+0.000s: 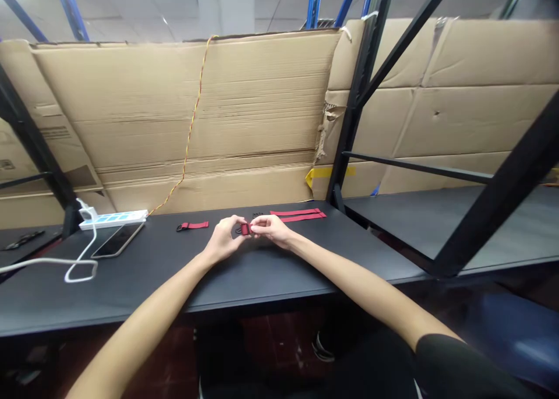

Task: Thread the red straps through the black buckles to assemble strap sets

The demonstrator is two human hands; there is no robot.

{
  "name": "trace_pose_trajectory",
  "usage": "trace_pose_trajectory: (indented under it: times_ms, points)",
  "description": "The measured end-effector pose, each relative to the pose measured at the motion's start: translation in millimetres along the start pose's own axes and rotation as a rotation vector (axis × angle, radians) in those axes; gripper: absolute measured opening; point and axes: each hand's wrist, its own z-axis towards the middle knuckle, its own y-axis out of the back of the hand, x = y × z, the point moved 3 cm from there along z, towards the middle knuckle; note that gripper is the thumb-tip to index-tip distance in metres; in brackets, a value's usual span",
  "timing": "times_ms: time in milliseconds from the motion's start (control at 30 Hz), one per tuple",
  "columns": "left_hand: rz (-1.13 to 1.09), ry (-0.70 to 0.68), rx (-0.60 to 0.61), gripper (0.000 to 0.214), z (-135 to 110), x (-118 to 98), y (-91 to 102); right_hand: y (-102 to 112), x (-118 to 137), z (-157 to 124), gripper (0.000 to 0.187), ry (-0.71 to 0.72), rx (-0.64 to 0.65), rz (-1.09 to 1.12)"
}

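My left hand (pixel 223 240) and my right hand (pixel 271 229) meet over the black table (pixel 131 288), pinching a short red webbing strap (pixel 245 229) between their fingertips. A small dark buckle (pixel 238 230) shows beside my left fingers, partly hidden. Left of my hands lies a red strap with a black buckle (pixel 192 225). Beyond my right hand lie long red straps (pixel 297 215), and a small cluster of black metal fittings (pixel 257 215) sits just behind my fingers.
A white power strip (pixel 113 219) and a dark smartphone (pixel 117 239) lie at the table's left, with a white cable (pixel 70 264) looped nearby. Cardboard sheets (pixel 196 113) stand behind the table, and a red-and-yellow wire (pixel 190 131) runs down them. Black shelf frames (pixel 358 96) stand to the right.
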Motion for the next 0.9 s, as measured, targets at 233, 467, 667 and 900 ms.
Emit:
trace_pose_trajectory:
  times_ms: [233,467,667,900]
  points:
    - [-0.045,0.065,0.02,0.028,0.3,6.1,-0.5,2.4,-2.4,1.8,0.03,0.02,-0.033,-0.021]
    - [0.038,0.101,0.006,0.031,0.8,11.5,0.8,3.9,-1.4,1.9,0.031,0.05,-0.071,-0.058]
    - [-0.001,0.194,0.041,0.04,-1.5,17.4,-0.3,5.1,0.1,0.3,0.032,0.039,-0.078,-0.099]
    - [-0.017,0.221,0.121,0.041,-3.4,15.5,-3.7,5.3,-4.5,2.8,0.029,0.015,-0.037,-0.163]
